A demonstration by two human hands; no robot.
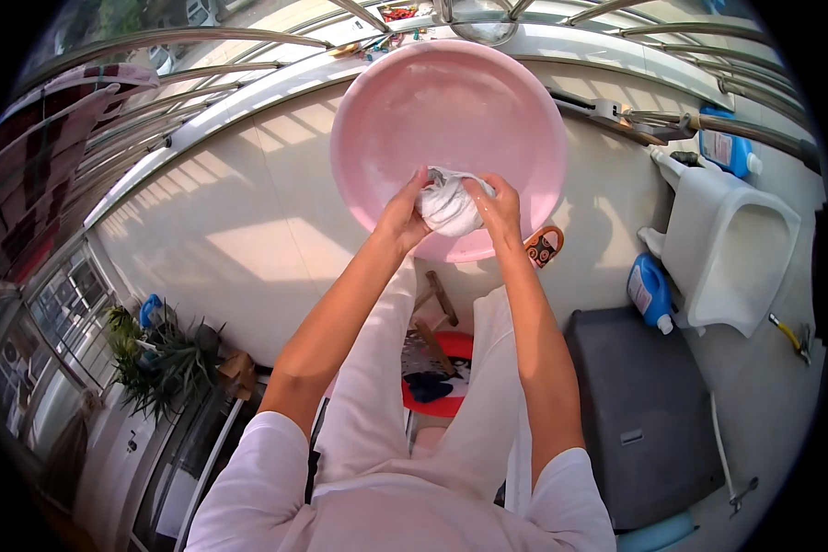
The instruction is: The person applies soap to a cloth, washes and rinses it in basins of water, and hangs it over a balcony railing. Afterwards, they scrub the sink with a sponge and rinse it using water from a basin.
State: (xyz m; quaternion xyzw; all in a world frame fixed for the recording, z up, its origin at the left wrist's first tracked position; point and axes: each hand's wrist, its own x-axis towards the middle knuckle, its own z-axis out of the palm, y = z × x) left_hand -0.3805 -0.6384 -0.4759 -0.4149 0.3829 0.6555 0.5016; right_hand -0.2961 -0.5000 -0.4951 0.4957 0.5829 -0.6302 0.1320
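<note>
A bunched white cloth [451,204] is held between both hands over the near part of a large pink basin [451,101]. My left hand [407,210] grips the cloth's left side, fingers curled round it. On the right side, my right hand [497,204] presses the cloth with its thumb and fingers. The cloth looks wet and is gathered into a rounded wad. Suds or whitish water marks show on the basin's inside.
Below, a red basin [467,397] holds dark cloth beside a wooden stool. At right are a grey lidded box [639,414], a white sink [731,244] and blue bottles [649,290]. Potted plants [170,363] stand at left. Metal railings run along the top.
</note>
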